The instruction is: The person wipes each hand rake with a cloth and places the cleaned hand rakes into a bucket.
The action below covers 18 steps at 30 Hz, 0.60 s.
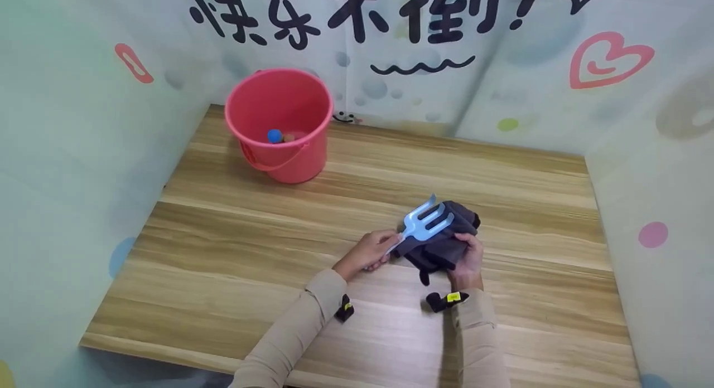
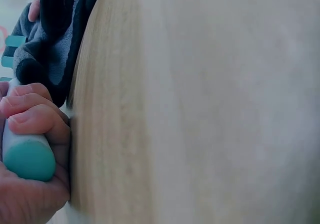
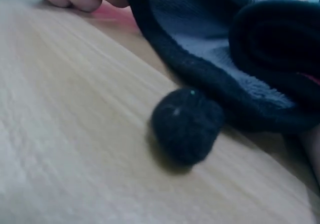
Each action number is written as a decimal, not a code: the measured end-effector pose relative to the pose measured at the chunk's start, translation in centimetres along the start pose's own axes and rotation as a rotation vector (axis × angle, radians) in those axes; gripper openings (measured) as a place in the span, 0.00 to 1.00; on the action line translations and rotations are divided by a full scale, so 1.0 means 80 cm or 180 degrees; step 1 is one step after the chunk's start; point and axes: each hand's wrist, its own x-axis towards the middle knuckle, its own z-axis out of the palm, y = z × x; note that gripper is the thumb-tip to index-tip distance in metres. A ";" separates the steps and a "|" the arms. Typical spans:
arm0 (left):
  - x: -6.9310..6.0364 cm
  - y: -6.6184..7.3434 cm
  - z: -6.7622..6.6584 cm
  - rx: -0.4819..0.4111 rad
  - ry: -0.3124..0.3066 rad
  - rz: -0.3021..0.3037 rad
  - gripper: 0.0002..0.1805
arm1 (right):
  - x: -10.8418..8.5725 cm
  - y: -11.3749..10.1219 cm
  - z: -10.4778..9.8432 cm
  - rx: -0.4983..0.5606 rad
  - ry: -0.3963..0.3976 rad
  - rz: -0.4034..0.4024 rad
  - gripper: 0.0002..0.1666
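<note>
Near the middle right of the table, my left hand point(image 1: 369, 251) grips the handle of a small light-blue hand fork point(image 1: 417, 229). Its tines point up and away, lying over a dark grey cloth point(image 1: 432, 255). My right hand point(image 1: 469, 258) holds that folded cloth from the right side, thumb and fingers partly hidden by it. In the left wrist view, curled fingers wrap the fork's pale handle with its teal end point(image 2: 30, 159). Black edging borders the cloth point(image 3: 192, 23) in the right wrist view, and a dark rounded end point(image 3: 187, 126) hangs by the tabletop.
A pink bucket point(image 1: 304, 162) stands at the back left of the wooden table point(image 1: 234, 237), its handle hanging in front. Inside lie a blue ball-like item point(image 1: 274, 136) and a small brown one point(image 1: 288, 137). Printed cloth walls point(image 1: 524, 98) enclose the back and sides.
</note>
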 end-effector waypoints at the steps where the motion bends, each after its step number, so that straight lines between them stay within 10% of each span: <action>1: 0.000 0.001 0.000 0.0044 -0.0005 -0.0009 0.19 | 0.000 -0.001 0.000 0.0004 0.0008 -0.0018 0.21; 11: -0.001 0.004 0.000 0.0265 -0.0171 -0.0034 0.23 | -0.004 -0.008 -0.005 0.0422 0.0017 -0.0187 0.16; 18: 0.001 -0.002 -0.010 -0.0428 -0.0413 -0.0060 0.27 | -0.008 -0.012 0.001 0.0459 0.0655 -0.0242 0.13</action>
